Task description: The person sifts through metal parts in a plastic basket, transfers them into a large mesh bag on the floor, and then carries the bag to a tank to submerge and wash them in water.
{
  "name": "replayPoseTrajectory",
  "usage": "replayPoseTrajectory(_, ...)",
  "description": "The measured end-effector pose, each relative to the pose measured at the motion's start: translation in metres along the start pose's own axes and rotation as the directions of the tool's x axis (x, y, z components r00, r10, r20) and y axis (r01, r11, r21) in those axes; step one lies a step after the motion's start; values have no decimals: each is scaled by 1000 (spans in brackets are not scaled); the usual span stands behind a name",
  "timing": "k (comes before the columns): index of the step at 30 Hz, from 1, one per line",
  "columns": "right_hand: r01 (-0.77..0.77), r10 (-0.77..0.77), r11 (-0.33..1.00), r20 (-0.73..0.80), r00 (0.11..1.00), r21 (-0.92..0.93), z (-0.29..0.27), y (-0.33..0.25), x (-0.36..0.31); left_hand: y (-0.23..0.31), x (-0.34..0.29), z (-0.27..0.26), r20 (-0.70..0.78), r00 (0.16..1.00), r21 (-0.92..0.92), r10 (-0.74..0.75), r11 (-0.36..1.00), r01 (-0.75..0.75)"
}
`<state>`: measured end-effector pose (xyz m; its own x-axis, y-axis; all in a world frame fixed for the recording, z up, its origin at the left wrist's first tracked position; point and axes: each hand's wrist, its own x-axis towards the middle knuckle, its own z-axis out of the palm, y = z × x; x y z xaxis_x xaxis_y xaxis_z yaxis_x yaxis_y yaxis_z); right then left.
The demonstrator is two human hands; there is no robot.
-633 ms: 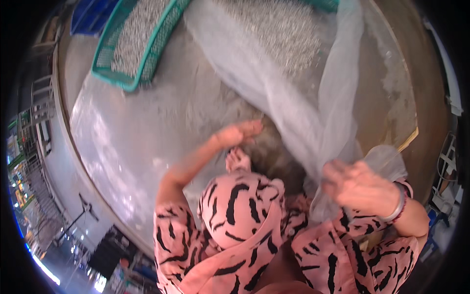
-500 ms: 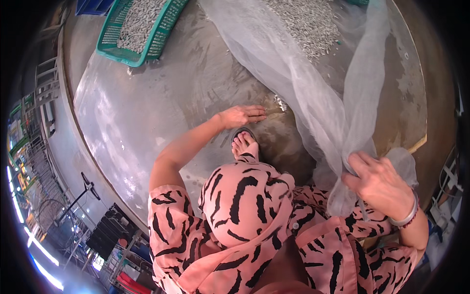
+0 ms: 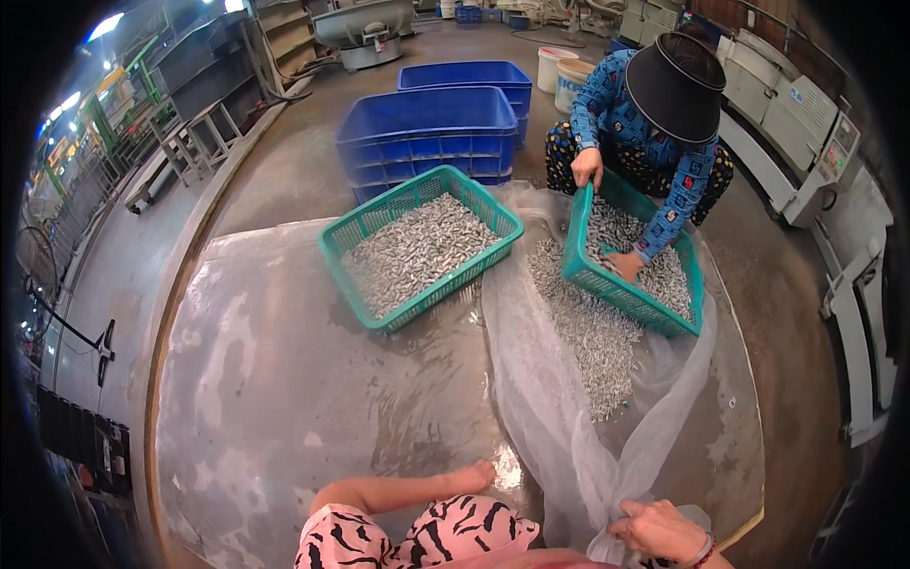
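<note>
My right hand [image 3: 659,529] is closed on a gathered bunch of sheer white mesh cloth [image 3: 540,403] at the lower right. That cloth spreads away from me across the wet floor sheet [image 3: 284,379], with a heap of small silvery-grey pieces [image 3: 592,365] on it. My left hand [image 3: 471,476] is low over the sheet near a wet shiny patch. It holds nothing, and its fingers look loosely extended. Beyond the heap, a co-worker grips the rim of a tilted green basket [image 3: 616,289] with one hand, the other hand among the grey pieces inside.
Another green basket [image 3: 374,318] with grey pieces stands on the sheet ahead. Behind it are blue crates [image 3: 427,123] and white buckets [image 3: 557,68]. Machines [image 3: 787,123] line the right side. A raised floor edge [image 3: 175,327] runs along the left.
The view has lifted, bringing the co-worker, the tilted basket and the crates into sight. My right hand still grips the mesh cloth; my left hand stays near the wet patch.
</note>
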<state>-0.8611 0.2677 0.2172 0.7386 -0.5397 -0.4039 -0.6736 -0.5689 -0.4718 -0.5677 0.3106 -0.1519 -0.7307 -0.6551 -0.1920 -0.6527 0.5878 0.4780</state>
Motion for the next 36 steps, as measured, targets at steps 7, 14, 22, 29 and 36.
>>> replayPoseTrajectory(7, -52, 50, 997, -25, 998, -56, 7, 2, -17, 33, 40, -158, -624, 647, -585, -437, 811, -17)
replayPoseTrajectory(14, 117, -79, 928, 118, 990, -353, 11, 22, -5, 78, 137, -248, -682, 705, -106, 196, 927, -361)
replayPoseTrajectory(22, -216, 179, 959, -200, 963, -184, 17, 10, -67, 19, -91, -47, -506, 615, -155, -604, 766, 624)
replayPoseTrajectory(29, -259, 252, 966, -175, 952, -19, -9, 17, -20, 6, -18, -33, -351, 733, -100, -583, 802, 589)
replayPoseTrajectory(36, -203, 200, 979, -106, 974, -10, -10, 40, -13, -20, 110, -48, -236, 958, 250, -166, 942, 225)
